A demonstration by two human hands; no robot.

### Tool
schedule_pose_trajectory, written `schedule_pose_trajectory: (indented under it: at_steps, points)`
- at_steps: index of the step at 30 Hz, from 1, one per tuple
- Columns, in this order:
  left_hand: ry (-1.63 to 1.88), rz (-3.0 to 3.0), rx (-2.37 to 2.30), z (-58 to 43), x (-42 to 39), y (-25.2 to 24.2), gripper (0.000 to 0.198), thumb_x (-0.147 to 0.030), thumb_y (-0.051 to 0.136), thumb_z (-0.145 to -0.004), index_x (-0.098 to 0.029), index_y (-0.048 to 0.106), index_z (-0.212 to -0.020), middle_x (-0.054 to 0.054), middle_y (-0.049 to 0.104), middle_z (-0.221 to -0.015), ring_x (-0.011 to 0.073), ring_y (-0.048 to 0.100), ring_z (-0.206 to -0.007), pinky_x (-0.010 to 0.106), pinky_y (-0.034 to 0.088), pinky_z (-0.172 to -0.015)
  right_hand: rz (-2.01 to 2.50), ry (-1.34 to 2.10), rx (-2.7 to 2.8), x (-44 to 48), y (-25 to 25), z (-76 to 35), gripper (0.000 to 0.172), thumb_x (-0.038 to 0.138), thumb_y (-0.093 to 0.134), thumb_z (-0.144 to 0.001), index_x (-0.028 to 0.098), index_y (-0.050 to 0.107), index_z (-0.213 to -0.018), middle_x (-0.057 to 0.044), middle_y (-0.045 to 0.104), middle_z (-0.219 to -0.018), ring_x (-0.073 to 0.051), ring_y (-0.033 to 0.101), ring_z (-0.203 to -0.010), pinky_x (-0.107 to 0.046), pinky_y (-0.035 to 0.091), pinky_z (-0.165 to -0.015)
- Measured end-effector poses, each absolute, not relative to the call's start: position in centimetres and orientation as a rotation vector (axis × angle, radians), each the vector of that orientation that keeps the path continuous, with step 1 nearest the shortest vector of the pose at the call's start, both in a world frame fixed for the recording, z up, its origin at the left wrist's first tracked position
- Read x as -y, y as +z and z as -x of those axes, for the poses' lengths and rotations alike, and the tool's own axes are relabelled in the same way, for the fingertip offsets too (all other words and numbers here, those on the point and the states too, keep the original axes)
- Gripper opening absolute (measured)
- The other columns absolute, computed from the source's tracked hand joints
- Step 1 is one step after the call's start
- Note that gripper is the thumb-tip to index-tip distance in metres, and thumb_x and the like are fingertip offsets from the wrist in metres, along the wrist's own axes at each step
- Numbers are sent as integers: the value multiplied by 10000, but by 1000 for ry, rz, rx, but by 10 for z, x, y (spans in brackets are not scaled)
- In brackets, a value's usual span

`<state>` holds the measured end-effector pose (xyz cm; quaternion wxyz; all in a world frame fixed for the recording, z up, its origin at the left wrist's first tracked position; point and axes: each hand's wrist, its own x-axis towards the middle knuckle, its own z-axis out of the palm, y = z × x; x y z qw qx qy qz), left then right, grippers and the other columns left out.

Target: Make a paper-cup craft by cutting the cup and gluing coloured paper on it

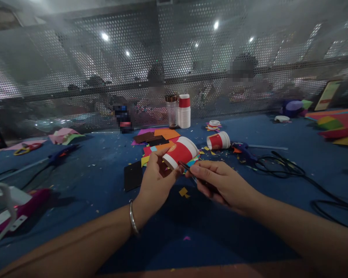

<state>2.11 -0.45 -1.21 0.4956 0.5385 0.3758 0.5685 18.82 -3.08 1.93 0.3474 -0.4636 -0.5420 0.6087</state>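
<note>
A red and white paper cup [182, 151] lies tilted in my left hand [158, 172], its white rim toward the upper right. My left fingers and thumb are closed around its lower end. My right hand [217, 179] is wrapped around a slim dark pointed tool [186, 166], mostly covered by my fingers, so its exact kind is unclear. The tool's tip touches or nearly touches the cup's side near my left thumb. Behind the cup, colored paper sheets [166, 134] lie in a pile. A second paper cup [218, 141] rests on its side to the right.
Stacked paper cups [184, 116] and a clear bottle [171, 114] stand by the perforated metal screen [118, 65]. A blue glue gun [245, 151] with black cable [290, 166] lies right; another glue gun [62, 154] lies left. Paper scraps [183, 192] dot the blue tabletop [168, 239].
</note>
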Motion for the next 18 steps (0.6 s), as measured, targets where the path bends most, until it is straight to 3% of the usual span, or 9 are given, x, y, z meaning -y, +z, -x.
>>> schedule_pose_trajectory:
  at_steps: [10,18]
  points:
    - [1441,-1363,-895,-21,1,-13,513,-210,758,-711,-213,466,-1133,114,629,-1256,232,636,-1139,383,489,-977,1241,1591,1359,30,18,-187,277,431,544,-915,183,611,-811,86,484,-431,-22,265,-273,-171,139,-292]
    - [1438,-1367,-933,-21,3,-14,436,-209,747,-725,-216,493,-1080,67,680,-1088,215,669,-1007,375,520,-892,1184,1598,1346,29,15,-186,296,457,570,-898,178,613,-805,85,490,-432,-15,267,-268,-167,116,-279]
